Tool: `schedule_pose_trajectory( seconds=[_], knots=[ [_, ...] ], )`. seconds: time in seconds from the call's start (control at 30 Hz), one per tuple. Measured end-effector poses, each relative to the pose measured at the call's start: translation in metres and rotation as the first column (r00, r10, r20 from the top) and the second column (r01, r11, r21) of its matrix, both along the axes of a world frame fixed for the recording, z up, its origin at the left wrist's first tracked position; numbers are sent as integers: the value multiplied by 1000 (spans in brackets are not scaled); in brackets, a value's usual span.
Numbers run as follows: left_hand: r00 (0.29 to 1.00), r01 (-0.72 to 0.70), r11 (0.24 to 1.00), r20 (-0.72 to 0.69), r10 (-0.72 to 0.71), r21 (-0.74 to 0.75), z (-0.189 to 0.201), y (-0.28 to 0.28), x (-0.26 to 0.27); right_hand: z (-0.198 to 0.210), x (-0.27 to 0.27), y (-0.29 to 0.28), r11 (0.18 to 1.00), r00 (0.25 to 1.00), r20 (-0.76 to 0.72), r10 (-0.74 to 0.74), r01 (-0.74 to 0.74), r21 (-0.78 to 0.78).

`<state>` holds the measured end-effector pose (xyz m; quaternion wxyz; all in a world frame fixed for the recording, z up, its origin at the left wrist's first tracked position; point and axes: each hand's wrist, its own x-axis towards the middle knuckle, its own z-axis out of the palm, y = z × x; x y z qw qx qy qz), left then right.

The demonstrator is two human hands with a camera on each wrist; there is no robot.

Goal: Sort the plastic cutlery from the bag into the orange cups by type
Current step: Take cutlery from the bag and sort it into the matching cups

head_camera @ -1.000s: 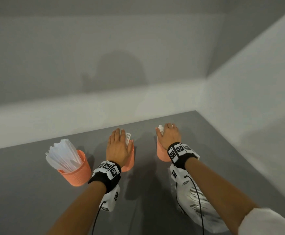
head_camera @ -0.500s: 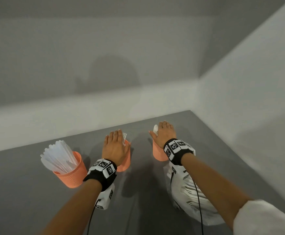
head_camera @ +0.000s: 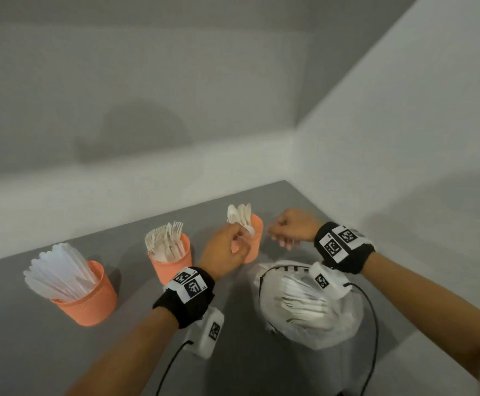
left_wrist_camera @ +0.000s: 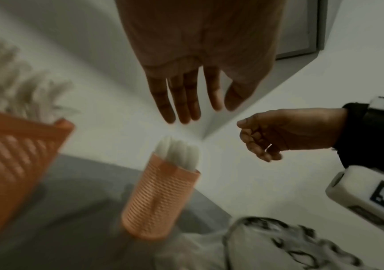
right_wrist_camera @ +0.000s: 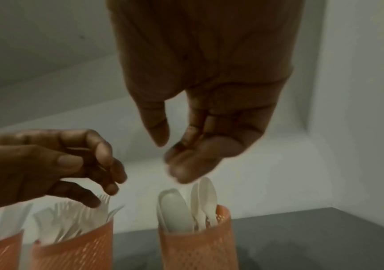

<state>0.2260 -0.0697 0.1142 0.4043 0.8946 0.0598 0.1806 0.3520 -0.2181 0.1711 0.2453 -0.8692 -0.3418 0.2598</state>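
Three orange cups stand in a row on the grey table. The left cup holds white knives, the middle cup forks, the right cup spoons. My left hand hovers in front of the spoon cup, its fingers straight and empty. My right hand hangs just right of that cup, its fingers loosely curled and holding nothing. The clear plastic bag with several white pieces of cutlery lies under my right forearm.
Pale walls meet in a corner just behind and right of the cups. The table's right edge runs close past the bag. Black cables trail from both wrist cameras across the table towards me.
Both hands have lifted off the cup tops. The left hand moved right from the fork cup to the spoon cup. The right hand drew off the spoon cup to its right.
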Motion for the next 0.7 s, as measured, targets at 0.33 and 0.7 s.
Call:
schedule_pose_trajectory(
  seconds=[0.33,0.7],
  knots=[
    [803,336,919,-573,-163,209,-42,-63,7,-80,-34,-34,807,975,82,208,-124,-577],
    [881,250,942,-456,-126,223,-34,-60,17,-95,-7,-35,873,993,113,-18,71,-483]
  ],
)
